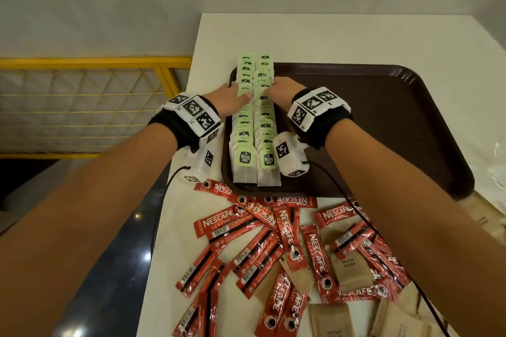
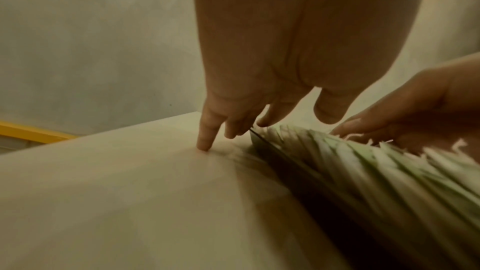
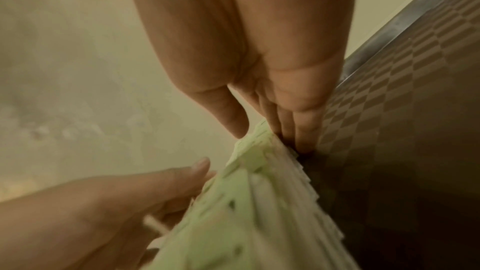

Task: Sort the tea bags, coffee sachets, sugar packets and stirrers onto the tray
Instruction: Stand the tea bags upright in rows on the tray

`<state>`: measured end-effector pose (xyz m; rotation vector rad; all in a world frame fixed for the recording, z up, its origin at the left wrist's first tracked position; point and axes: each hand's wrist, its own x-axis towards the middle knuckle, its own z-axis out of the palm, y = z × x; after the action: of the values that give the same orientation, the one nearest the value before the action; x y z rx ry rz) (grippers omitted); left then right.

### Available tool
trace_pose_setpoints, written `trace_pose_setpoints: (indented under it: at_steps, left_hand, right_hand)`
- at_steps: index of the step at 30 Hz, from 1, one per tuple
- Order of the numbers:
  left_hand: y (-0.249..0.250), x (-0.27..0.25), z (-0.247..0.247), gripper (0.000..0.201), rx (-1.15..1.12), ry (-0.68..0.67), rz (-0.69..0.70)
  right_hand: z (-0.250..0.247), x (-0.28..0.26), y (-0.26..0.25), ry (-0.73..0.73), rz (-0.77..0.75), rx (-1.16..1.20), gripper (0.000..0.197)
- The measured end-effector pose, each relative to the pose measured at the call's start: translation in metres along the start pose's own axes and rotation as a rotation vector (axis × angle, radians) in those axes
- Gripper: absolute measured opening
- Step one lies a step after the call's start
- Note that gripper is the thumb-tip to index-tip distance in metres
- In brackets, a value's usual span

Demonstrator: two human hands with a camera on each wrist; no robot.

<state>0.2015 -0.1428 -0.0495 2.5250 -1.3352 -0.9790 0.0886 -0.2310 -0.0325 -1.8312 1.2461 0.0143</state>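
Two long rows of tea bags (image 1: 253,128) with green tags stand on edge along the left side of the dark brown tray (image 1: 383,131). My left hand (image 1: 232,96) presses the left row from outside, thumb lying over its top; in the left wrist view its little finger (image 2: 203,141) touches the table beside the tea bags (image 2: 363,171). On the other side my right hand (image 1: 282,90) presses, its straight fingers (image 3: 306,130) down along the tea bags (image 3: 246,202) on the tray (image 3: 415,130), thumb on top. Red coffee sachets (image 1: 260,241) and brown sugar packets (image 1: 349,268) lie loose on the table in front.
The white table (image 1: 328,35) ends just left of the tray, with a yellow railing (image 1: 82,63) beyond. More brown paper packets (image 1: 487,216) and clear plastic (image 1: 498,159) sit at the right edge. Wrist cables (image 1: 364,216) trail over the sachets.
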Motion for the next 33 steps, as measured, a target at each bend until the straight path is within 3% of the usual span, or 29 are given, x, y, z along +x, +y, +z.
trace_pose_setpoints:
  at_steps: [3,10,15,17,22,27,30,33]
  left_hand:
    - [-0.001,0.007,-0.002,0.064,-0.071,0.044,0.005]
    - [-0.001,0.022,-0.005,0.054,-0.132,0.108,0.032]
    - [-0.001,0.036,-0.005,0.062,-0.098,0.075,0.003]
    - [-0.002,0.037,-0.005,0.068,-0.088,0.077,-0.005]
    - [0.000,0.042,-0.011,0.071,-0.076,0.111,-0.018]
    - [0.006,0.037,-0.018,0.067,-0.059,0.109,-0.032]
    - [0.004,0.023,-0.019,0.069,-0.106,0.117,0.000]
    - [-0.003,0.001,-0.016,0.071,-0.186,0.179,0.012]
  right_hand:
    - [-0.008,0.004,0.006,0.013,-0.071,-0.098,0.038]
    - [-0.013,0.026,0.002,0.035,-0.055,-0.014,0.041]
    - [-0.006,0.036,-0.007,0.029,-0.076,-0.064,0.036]
    - [-0.007,0.036,-0.007,-0.009,-0.030,0.051,0.039]
    - [-0.018,0.038,-0.010,0.069,-0.007,-0.074,0.038]
    - [-0.016,0.032,-0.014,0.079,-0.089,-0.174,0.035]
    - [-0.016,0.027,-0.006,0.010,-0.015,0.171,0.041]
    - [-0.022,0.012,0.008,-0.048,0.032,0.347,0.057]
